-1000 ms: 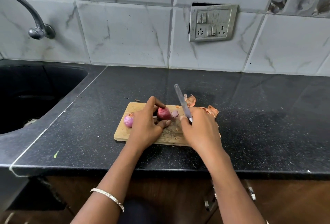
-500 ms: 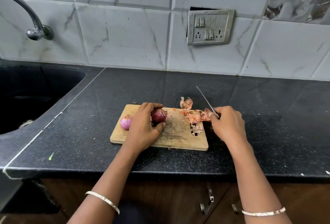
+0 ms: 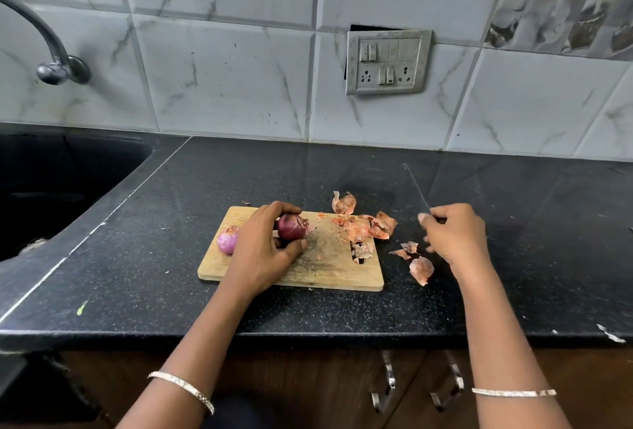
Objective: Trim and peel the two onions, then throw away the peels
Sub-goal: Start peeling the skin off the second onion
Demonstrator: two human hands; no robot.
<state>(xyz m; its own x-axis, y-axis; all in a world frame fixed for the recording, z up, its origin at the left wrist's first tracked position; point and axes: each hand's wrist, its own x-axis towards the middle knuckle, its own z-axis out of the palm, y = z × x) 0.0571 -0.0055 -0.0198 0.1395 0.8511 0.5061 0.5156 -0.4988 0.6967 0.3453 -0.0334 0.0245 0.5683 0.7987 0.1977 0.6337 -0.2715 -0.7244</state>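
Observation:
A wooden cutting board point(image 3: 329, 274) lies on the black counter. My left hand point(image 3: 263, 250) grips a dark red onion point(image 3: 291, 227) on the board. A lighter, peeled onion point(image 3: 227, 240) sits at the board's left end, partly behind that hand. Orange peels point(image 3: 363, 226) are heaped on the board's right end, and more loose peels point(image 3: 419, 267) lie on the counter beside it. To the right of the board, my right hand point(image 3: 455, 237) holds a knife point(image 3: 416, 189) whose thin blade points up and away.
A black sink point(image 3: 51, 189) is sunk into the counter at the left, with a tap point(image 3: 51, 52) on the tiled wall above it. A switch panel point(image 3: 388, 62) is on the wall. The counter's front edge point(image 3: 308, 336) runs below my forearms.
My right hand has carried the knife from the onion over to the right, off the board. Peels now lie spread on the board's right end and the counter. My left hand stays on the dark onion.

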